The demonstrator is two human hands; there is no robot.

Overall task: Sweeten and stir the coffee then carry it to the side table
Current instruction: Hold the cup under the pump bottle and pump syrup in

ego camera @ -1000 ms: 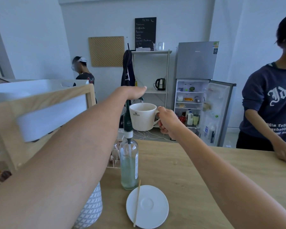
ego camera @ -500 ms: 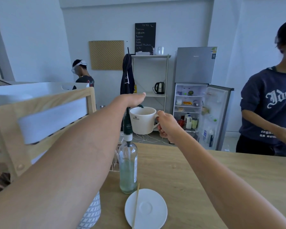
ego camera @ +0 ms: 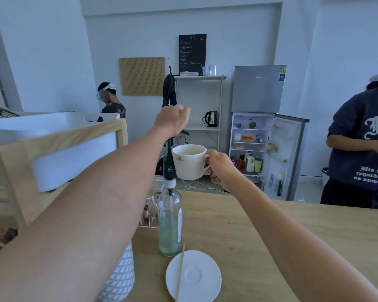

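Observation:
My right hand point(ego camera: 222, 168) holds a white mug point(ego camera: 189, 164) by its handle, lifted off the table and close under the green pump spout of a clear syrup bottle point(ego camera: 170, 225). Over the pump head sits my left hand point(ego camera: 172, 119), its fingers curled in; the contact under the palm is hidden. The mug's inside looks pale, and I cannot see the liquid level. Near the front edge of the wooden table point(ego camera: 271, 236) lies a white saucer point(ego camera: 196, 277) with a thin wooden stir stick point(ego camera: 180, 273) across it.
A wooden rack with a white bin point(ego camera: 59, 149) stands at my left, and a patterned white container point(ego camera: 120, 277) sits beside the bottle. A person in a dark sweatshirt point(ego camera: 362, 149) stands at the table's right. Beyond are an open fridge point(ego camera: 271, 149) and another person point(ego camera: 111, 101).
My left hand has risen a little over the pump and its fingers have curled in from flat. The mug stays by the spout. The person at the right has shifted further right.

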